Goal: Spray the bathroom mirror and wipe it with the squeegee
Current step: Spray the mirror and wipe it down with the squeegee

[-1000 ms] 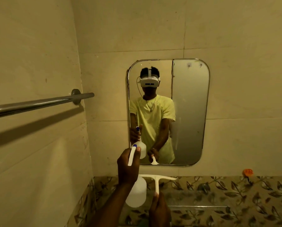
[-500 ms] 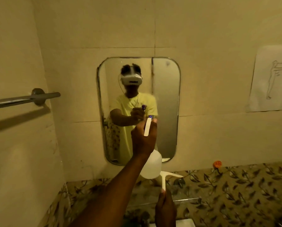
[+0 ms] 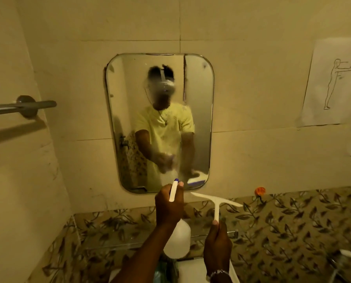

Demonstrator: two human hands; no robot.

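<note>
The rounded rectangular mirror (image 3: 199, 94) hangs on the beige tiled wall, with misty wet patches over its middle and lower part. My left hand (image 3: 168, 207) grips a white spray bottle (image 3: 177, 242) by its neck, nozzle pointing at the mirror's lower edge. My right hand (image 3: 217, 242) holds the handle of a white T-shaped squeegee (image 3: 216, 203), its blade held level just below and to the right of the mirror, apart from the glass.
A chrome towel bar (image 3: 21, 106) sticks out from the left wall. A paper sheet with a figure drawing (image 3: 329, 82) is taped at the right. An orange hook (image 3: 260, 190) sits above the leaf-patterned tile band (image 3: 293, 221). A glass shelf (image 3: 113, 240) runs below.
My left hand with the bottle has dropped from the mirror's middle to its lower edge. Mist now covers the glass. The squeegee has stayed low.
</note>
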